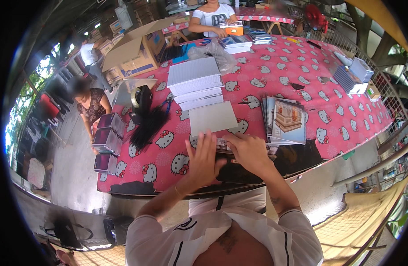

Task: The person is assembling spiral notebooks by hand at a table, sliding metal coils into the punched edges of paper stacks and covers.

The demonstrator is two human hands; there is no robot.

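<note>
My left hand [203, 160] lies palm down near the table's front edge, its fingers stretched and apart. Beside it, my right hand [249, 153] is closed, its bent fingers at a flat printed thing [221, 144] that is mostly hidden under both hands. Just beyond my fingers is a blank pale sheet [212, 118]. Behind the sheet rises a tall stack of ruled paper blocks [195, 79]. Right of my right hand lies a pile of spiral notebooks [287, 120] with a building pictured on the top cover.
Black binding wires [149, 133] and a tape dispenser [141, 98] lie left of the stack. Dark spiral notebooks [107, 135] stand at the left edge, near a crouching person [92, 104]. A cardboard box [139, 53] is behind. Across the table [283, 66], another person [211, 20] handles notebooks.
</note>
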